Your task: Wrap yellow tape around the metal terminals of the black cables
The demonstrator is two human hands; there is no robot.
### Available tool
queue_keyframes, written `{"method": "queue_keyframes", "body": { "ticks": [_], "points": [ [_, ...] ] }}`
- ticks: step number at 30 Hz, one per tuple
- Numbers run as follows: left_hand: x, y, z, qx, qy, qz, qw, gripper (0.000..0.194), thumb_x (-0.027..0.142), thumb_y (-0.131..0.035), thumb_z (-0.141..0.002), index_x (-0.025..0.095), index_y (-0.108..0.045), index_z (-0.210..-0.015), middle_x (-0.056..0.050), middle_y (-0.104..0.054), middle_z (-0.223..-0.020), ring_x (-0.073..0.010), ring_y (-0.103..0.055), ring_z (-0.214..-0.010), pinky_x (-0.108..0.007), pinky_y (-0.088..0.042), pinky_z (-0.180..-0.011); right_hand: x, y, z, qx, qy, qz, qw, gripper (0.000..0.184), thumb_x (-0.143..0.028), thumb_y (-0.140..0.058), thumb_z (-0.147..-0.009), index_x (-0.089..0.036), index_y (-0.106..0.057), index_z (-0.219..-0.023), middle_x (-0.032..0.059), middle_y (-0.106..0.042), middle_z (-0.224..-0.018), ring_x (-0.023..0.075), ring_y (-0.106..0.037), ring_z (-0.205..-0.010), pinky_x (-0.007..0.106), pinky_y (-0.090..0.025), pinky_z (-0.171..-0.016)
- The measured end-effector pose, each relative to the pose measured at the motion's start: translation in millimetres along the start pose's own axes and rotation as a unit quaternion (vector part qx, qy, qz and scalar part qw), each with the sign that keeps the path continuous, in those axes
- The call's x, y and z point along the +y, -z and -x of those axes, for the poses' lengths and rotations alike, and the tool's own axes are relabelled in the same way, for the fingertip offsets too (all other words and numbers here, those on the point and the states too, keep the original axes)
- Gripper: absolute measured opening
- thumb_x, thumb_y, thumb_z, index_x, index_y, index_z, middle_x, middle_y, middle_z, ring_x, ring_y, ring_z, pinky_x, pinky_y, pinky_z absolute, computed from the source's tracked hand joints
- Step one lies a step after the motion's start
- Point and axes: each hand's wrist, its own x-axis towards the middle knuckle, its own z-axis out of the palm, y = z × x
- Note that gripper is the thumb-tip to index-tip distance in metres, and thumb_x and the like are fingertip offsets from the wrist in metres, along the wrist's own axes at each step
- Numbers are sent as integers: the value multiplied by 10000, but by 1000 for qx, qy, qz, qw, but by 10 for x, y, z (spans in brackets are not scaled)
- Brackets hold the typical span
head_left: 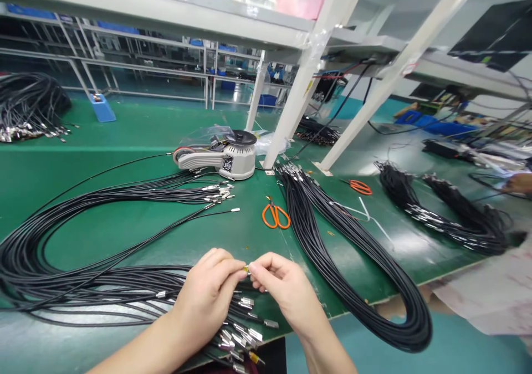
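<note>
"Two hands are at work, so what are the fingers doing?"

"The left hand (210,293) pinches a small yellow-and-silver piece (246,270) between thumb and forefinger. The right hand (286,285) meets it there, thumb and forefinger closed on its other side, the remaining fingers loosely curled."

"Is the piece joined to a cable?"

"I can't tell; the fingers cover too much."

"And nearest them?"

"Just below the fingertips, silver connector ends (239,338) spread from a batch of black cables (145,277), one end wrapped in yellow (255,357). Beyond the fingers, on the green table (233,235), lie orange-handled scissors (273,210); to their right, a long looped cable bundle (310,246) hangs past the table edge."

"Any writing?"

"Farther off, ahead of the fingers, a grey machine (241,162) carries a black label (228,164) with white marks (I squinted, truly), but they're too small to read. I can make out no brand."

"Anyone else?"

"Well to the right of the fingers, another person's hand (517,183), near more black cables."
</note>
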Motion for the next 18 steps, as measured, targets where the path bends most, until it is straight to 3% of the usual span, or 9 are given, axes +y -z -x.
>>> {"method": "queue_keyframes", "body": {
  "ticks": [2, 4, 9, 11, 13, 16, 18],
  "points": [
    [33, 38, -17, -40, 74, 30, 996, 114, 188, -541, -875, 195, -647, -832, -7, -620, -774, -133, -562, -732, -251, -443, -687, 11, -2, 27, 3, 18, 6, 1000, 213, -338, -644, -765, -162, -608, -651, -29, -562, -589, 119, -506, -594, 229, -404, -590],
    [60, 63, -24, -71, 106, 36, 991, 114, 197, -550, -869, 207, -656, -826, 2, -616, -772, -129, -565, -735, -245, -447, -687, 18, -10, 50, 3, 25, 14, 1000, 220, -345, -639, -766, -163, -596, -651, -30, -550, -598, 121, -497, -599, 232, -399, -592],
    [109, 54, -22, -83, -13, -104, 991, 263, 176, -420, -911, 177, -666, -816, -39, -595, -747, -175, -524, -730, -309, -431, -672, 27, 8, 75, -9, 15, 50, 999, 240, -371, -615, -776, -166, -579, -658, -27, -530, -611, 129, -479, -602, 245, -386, -582],
    [122, 124, -47, -98, -22, -111, 989, 273, 187, -409, -912, 188, -673, -842, -44, -619, -784, -179, -537, -753, -317, -447, -702, 38, 41, 66, -24, 13, 67, 997, 233, -375, -607, -779, -167, -593, -676, -22, -538, -620, 137, -489, -615, 253, -389, -593],
    [111, 296, -70, -93, 18, -69, 993, 241, 232, -424, -915, 214, -662, -951, -35, -649, -887, -168, -572, -843, -300, -466, -786, 59, 76, 48, -25, 12, 85, 996, 237, -384, -595, -786, -170, -599, -684, -20, -542, -621, 143, -494, -619, 259, -389, -601],
    [14, 688, -6, -19, 118, -52, 991, 280, 328, -420, -920, 238, -598, -1116, -25, -647, -1040, -159, -587, -965, -286, -455, -880, 104, 111, 17, -9, 10, 99, 995, 264, -408, -578, -795, -176, -588, -670, -19, -538, -614, 145, -490, -612, 265, -389, -606],
    [-98, 927, 139, -29, 148, -83, 985, 262, 354, -423, -916, 240, -634, -1023, -15, -646, -1026, -161, -587, -958, -280, -455, -873, 129, 120, 0, -8, 6, 99, 995, 273, -417, -577, -796, -178, -590, -667, -16, -544, -613, 148, -496, -616, 268, -396, -616]
  ]
}}
